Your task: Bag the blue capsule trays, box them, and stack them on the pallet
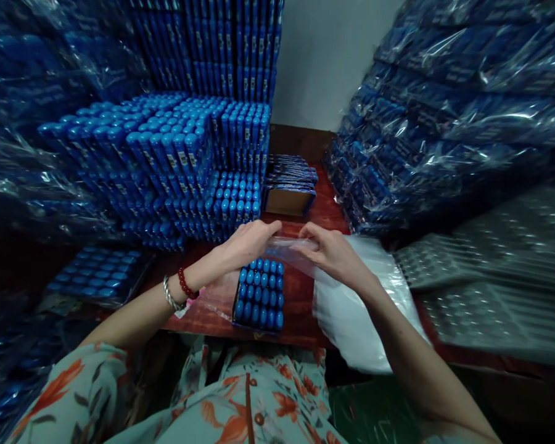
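A clear plastic bag (pixel 289 248) is stretched between my two hands, above the far edge of a box of blue-capped items (pixel 260 295). My left hand (pixel 254 239) pinches the bag's left side. On the right side, my right hand (pixel 326 250) holds the film between thumb and fingers. The box stands on the red table (pixel 300 308) close to my body, its rounded blue tops facing up in rows. A pile of flat clear bags (pixel 356 314) lies to the right of the box, under my right forearm.
Blue-capped items (pixel 180 142) are stacked high at the back left. Folded cartons (pixel 290 185) stand behind my hands. Plastic-wrapped blue packs (pixel 444 111) tower at the right, with clear ridged trays (pixel 490 277) below. Another wrapped pack (pixel 97 274) lies left.
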`<state>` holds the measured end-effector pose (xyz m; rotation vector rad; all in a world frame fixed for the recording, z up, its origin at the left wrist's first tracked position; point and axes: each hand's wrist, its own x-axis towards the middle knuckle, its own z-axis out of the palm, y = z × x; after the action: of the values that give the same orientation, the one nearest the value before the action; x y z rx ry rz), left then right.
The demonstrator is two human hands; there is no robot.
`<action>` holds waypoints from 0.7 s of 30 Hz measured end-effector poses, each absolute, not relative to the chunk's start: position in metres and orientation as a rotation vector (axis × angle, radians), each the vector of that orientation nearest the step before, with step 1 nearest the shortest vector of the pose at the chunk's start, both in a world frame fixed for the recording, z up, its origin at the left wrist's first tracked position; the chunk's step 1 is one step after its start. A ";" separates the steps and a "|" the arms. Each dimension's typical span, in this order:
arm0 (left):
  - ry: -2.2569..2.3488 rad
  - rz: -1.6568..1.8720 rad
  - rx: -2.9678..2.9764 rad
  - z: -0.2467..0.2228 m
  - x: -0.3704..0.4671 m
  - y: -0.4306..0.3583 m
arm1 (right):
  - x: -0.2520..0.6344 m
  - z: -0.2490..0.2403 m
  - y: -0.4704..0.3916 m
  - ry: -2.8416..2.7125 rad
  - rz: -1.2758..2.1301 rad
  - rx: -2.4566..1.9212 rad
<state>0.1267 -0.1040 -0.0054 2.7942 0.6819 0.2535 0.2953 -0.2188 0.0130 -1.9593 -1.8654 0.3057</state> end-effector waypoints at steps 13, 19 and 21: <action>1.364 1.100 2.545 -0.070 0.081 -0.112 | 0.292 -0.071 -0.215 -1.248 -0.016 -2.179; 1.436 0.397 2.080 -0.147 0.091 -0.098 | 0.277 -0.145 -0.204 -1.099 0.517 -2.233; 1.427 0.377 2.079 -0.139 0.094 -0.093 | 0.282 -0.137 -0.199 -1.129 0.546 -2.206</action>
<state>0.0944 -0.0930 -0.1389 2.0789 1.4275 0.3771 0.2822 -0.1988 -0.1374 -2.2056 -1.1287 0.5464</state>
